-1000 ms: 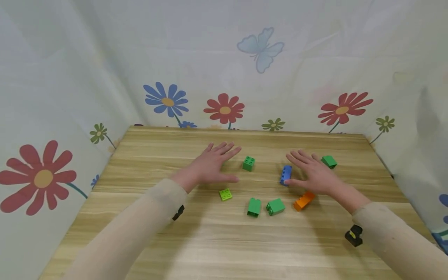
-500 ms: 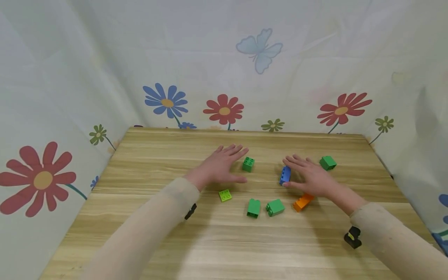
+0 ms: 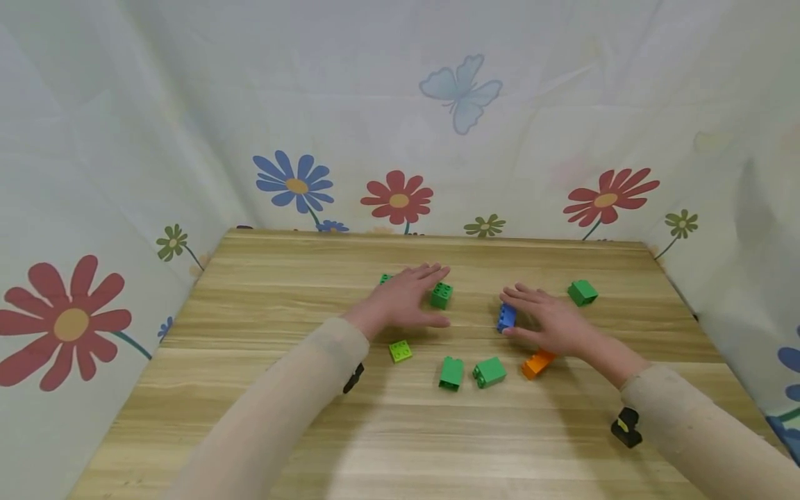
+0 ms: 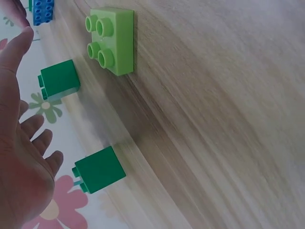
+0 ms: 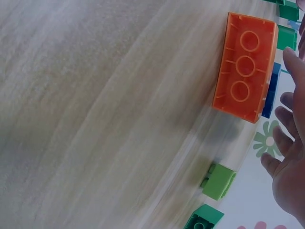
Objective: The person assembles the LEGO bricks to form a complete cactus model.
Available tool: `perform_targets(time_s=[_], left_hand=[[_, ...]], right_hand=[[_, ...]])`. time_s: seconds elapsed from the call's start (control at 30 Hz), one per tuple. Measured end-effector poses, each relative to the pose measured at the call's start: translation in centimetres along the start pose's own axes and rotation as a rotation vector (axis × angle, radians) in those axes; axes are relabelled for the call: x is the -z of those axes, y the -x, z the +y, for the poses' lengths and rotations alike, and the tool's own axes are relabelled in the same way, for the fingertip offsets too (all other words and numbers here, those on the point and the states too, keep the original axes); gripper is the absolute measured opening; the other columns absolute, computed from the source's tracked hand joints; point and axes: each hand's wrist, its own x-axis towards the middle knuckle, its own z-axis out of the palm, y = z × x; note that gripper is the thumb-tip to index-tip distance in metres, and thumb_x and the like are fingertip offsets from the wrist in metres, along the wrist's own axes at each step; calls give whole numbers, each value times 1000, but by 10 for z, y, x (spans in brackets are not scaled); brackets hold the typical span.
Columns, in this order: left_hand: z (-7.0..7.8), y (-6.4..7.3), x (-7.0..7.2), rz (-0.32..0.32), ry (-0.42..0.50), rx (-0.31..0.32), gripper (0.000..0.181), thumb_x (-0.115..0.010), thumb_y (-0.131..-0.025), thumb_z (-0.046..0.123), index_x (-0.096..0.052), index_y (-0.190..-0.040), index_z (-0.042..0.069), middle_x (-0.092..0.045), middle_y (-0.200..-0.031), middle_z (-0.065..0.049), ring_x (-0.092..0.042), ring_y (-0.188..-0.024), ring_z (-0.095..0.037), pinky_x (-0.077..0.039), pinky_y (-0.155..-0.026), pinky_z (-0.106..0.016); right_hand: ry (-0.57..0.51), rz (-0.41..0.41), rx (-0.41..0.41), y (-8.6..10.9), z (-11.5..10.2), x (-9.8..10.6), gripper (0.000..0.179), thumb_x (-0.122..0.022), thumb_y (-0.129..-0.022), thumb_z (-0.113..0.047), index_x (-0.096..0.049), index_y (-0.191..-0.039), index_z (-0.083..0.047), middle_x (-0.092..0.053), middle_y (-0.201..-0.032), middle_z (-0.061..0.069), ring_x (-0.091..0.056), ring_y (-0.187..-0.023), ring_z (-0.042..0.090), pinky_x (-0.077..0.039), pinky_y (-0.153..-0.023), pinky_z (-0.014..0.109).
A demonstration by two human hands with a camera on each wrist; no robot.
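Observation:
My left hand (image 3: 406, 298) hovers palm down with straight fingers beside an upright green toy brick (image 3: 442, 296). A second green brick (image 3: 386, 278) is partly hidden behind that hand. Nearer to me lies a thin lime-green brick (image 3: 401, 351). On the other side, my right hand (image 3: 553, 321) spreads over a blue brick (image 3: 506, 317), covering part of it; whether they touch I cannot tell. Under its wrist lies an orange brick (image 3: 537, 364), its hollow underside (image 5: 245, 67) showing in the right wrist view. Neither hand holds anything.
Two green bricks, one (image 3: 451, 373) and another (image 3: 489, 372), lie mid-table between the arms. Another green brick (image 3: 582, 292) lies beyond the right hand. The wooden table (image 3: 400, 444) ends at a flowered cloth (image 3: 337, 90) behind and at both sides.
My left hand has moved right, towards the upright green brick, uncovering a green brick behind it. The right hand has shifted slightly left over the blue brick. The bricks stay in place.

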Motion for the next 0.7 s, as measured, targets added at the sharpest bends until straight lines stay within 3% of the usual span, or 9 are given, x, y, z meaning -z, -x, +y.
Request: perform_targets(time_s=[0.3, 0.7], left_hand=[[2, -2, -4, -14, 126, 68, 101, -76, -95, 57, -22, -172, 23, -26, -176, -10, -26, -162, -32, -29, -128, -53], [-2, -9, -12, 14, 282, 98, 93, -82, -96, 42, -31, -170, 19, -40, -170, -6, -37, -157, -28, -33, -127, -47]], right_hand=[[-16, -10, -9, 2, -1, 0, 70, -71, -103, -44, -51, -158, -5, -46, -164, 22, -39, -152, 49, -34, -119, 70], [-19, -3, 18, 6, 0, 4, 63, -70, -105, -37, -54, -155, -2, -49, -161, 22, -42, -151, 48, -34, -119, 69]])
